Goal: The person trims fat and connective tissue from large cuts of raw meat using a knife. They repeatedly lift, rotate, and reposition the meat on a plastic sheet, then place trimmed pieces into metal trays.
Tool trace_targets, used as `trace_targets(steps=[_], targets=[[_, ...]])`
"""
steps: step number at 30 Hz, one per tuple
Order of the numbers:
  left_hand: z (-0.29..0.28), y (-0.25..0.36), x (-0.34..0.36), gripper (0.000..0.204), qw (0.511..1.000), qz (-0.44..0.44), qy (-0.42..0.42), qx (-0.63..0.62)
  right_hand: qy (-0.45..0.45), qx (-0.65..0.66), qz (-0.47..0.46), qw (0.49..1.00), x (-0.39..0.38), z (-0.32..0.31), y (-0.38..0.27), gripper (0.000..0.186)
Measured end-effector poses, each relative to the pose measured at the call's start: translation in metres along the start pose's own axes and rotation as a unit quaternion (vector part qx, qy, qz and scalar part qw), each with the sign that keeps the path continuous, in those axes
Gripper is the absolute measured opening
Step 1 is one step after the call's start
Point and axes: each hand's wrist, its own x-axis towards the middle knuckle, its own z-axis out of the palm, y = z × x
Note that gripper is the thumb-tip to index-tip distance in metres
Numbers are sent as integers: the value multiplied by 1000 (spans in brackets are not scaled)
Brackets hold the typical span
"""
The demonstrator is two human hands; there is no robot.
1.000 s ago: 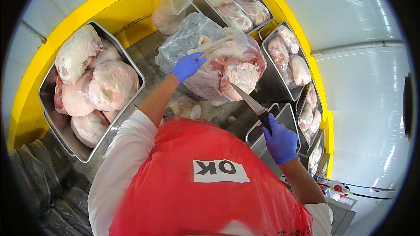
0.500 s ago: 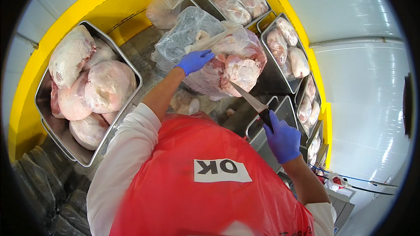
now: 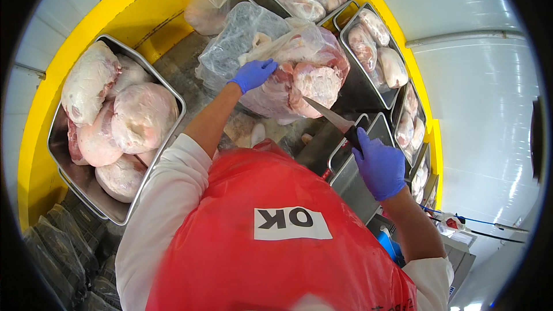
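A large piece of raw meat [image 3: 317, 83] lies in front of me, partly wrapped in a clear plastic bag [image 3: 239, 29]. Its cut face is bare toward me. My left hand [image 3: 252, 75] is closed on the bag at the meat's left side; its fingertips are partly hidden. In my right hand [image 3: 377, 167] is a knife [image 3: 328, 112], gripped by its dark handle. The blade points up and left, with its tip at the lower edge of the cut face; whether it touches the meat I cannot tell.
To my left stands a metal bin [image 3: 183, 103] with several big meat pieces. Further metal bins [image 3: 383, 101] of bagged meat line the far and right sides along a yellow wall [image 3: 57, 63]. Empty-looking metal bins [image 3: 360, 178] stand near my right hand.
The view has shifted slightly. My right hand and the knife have moved a little to the right relative to my body, the blade still pointing at the meat. My left hand stays on the bag.
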Motion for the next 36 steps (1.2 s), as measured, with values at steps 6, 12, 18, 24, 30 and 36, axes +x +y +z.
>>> trace_targets(steps=[6,12,18,24,30,36], targets=[[6,4,-9,67,999,-7,26,-30,-48,-40,-48,997,21,-19,1,44],[1,15,-14,64,999,-34,12,-30,-71,-59,-64,994,34,-33,-9,49],[13,9,-14,64,999,-23,15,-24,-36,-70,-81,994,54,24,-15,51],[3,19,-43,58,996,-55,69,-19,-33,-25,-157,987,76,59,57,46],[6,62,-122,37,983,-11,-13,184,-39,1,-192,981,93,79,99,44],[13,17,-102,20,968,82,96,217,-55,52,-227,971,129,96,136,49]])
